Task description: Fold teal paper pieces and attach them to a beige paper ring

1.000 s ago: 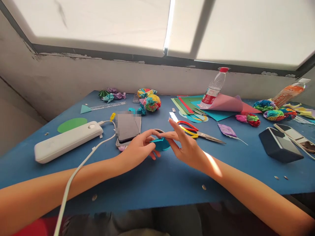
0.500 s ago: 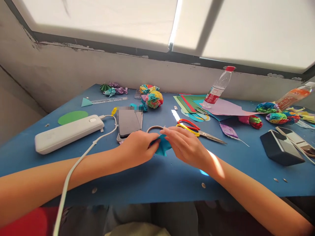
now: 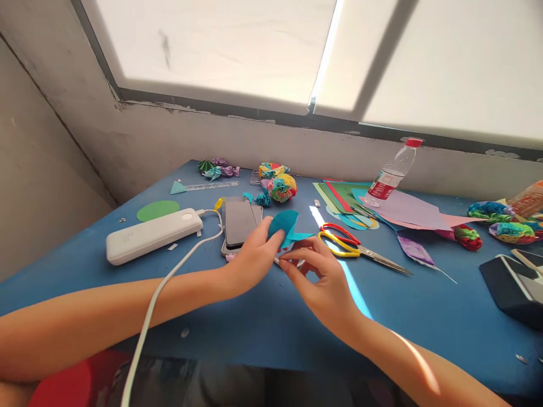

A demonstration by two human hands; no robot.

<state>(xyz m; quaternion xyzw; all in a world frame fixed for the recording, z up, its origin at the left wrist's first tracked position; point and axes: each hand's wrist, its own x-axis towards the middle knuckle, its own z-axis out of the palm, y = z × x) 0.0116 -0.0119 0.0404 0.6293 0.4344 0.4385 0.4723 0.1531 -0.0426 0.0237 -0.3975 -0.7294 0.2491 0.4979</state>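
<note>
A folded piece of teal paper (image 3: 283, 225) is pinched between the thumb and fingers of my left hand (image 3: 257, 253), its flaps standing up above the thumb. Just to its right, my right hand (image 3: 324, 277) is closed, thumb and forefinger pinching the near edge of a pale ring that looks like a tape roll (image 3: 278, 262). The paper and my fingers hide most of this roll. Behind my left hand lies a phone (image 3: 240, 221) on top of another flat device. Scissors (image 3: 360, 249) with red and yellow handles rest right of my right hand.
A white power bank (image 3: 148, 237) lies left, its cable crossing over my left forearm. Crumpled paper balls (image 3: 282, 187) sit at the back. A plastic bottle (image 3: 390, 175) stands on coloured paper sheets (image 3: 407, 209). A dark box (image 3: 511, 288) is at the right.
The teal paper has turned upward in my left hand. My right hand has come off the paper's side and down to the tape roll's edge. The view has swung left.
</note>
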